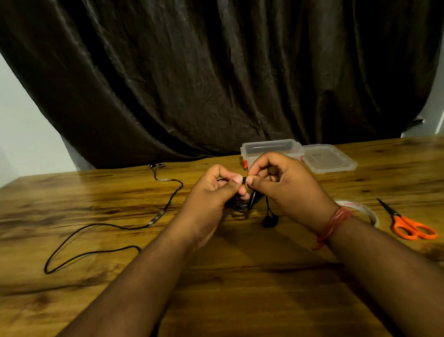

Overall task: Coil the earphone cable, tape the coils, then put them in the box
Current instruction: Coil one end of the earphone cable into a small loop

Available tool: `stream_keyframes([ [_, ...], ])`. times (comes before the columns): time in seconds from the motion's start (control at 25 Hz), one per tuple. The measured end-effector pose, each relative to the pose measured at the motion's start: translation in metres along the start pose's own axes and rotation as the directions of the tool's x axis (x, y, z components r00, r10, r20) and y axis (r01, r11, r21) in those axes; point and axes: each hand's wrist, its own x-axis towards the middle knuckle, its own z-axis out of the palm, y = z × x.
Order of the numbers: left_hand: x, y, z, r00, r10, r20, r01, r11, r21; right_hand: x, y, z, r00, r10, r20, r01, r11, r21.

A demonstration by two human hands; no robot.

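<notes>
Coil (245, 202) pinched between left hand (212, 196) and right hand (284, 187) above table (225, 275), fingers clamped, apparently on its top. Risk: loops springing apart if either pinch slackens before taping.

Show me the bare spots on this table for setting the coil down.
Free: the wood near the front edge between the forearms, and the strip between the left hand and the loose earphone cable. Crowded: right of the right hand, where the tape roll, scissors, box and lid sit.
</notes>
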Motion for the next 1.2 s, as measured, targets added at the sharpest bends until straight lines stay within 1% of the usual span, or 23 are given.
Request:
stream_keyframes([
  [0.08, 0.000, 0.000, -0.001, 0.998, -0.056, 0.017, 0.057, 0.997, -0.044, 0.000, 0.002, 0.000, 1.000, 0.004, 0.010, -0.004, 1.000, -0.001],
  [0.16, -0.001, 0.000, -0.001, 0.997, -0.079, 0.026, 0.081, 0.994, -0.067, 0.002, 0.005, -0.001, 1.000, 0.008, 0.027, -0.008, 1.000, -0.003],
  [0.36, -0.001, 0.000, 0.001, 0.996, -0.085, 0.037, 0.087, 0.996, -0.038, 0.006, 0.004, -0.013, 0.992, 0.026, 0.124, -0.020, 0.999, -0.043],
  [0.52, -0.002, 0.000, 0.003, 0.997, -0.069, 0.047, 0.071, 0.997, -0.027, 0.006, 0.002, -0.017, 0.989, 0.034, 0.146, -0.022, 0.996, -0.089],
  [0.64, -0.002, -0.001, 0.003, 0.997, -0.062, 0.050, 0.063, 0.998, -0.012, 0.006, 0.004, -0.015, 0.989, 0.024, 0.145, -0.011, 0.996, -0.094],
  [0.8, -0.001, -0.002, 0.005, 0.997, -0.064, 0.032, 0.065, 0.998, -0.026, 0.006, 0.005, -0.015, 0.994, 0.026, 0.110, -0.016, 0.996, -0.089],
  [0.88, 0.000, -0.004, 0.006, 0.998, -0.054, 0.021, 0.054, 0.998, -0.030, 0.005, 0.005, -0.013, 0.994, 0.033, 0.108, -0.027, 0.998, -0.058],
  [1.0, 0.002, -0.008, 0.003, 0.998, -0.056, 0.005, 0.056, 0.998, 0.013, 0.005, 0.005, -0.011, 0.990, 0.054, 0.130, -0.053, 0.999, -0.007],
  [1.2, 0.005, -0.010, 0.000, 0.997, -0.066, 0.028, 0.064, 0.995, 0.079, 0.003, 0.003, -0.009, 0.990, 0.080, 0.113, -0.077, 0.997, -0.033],
])
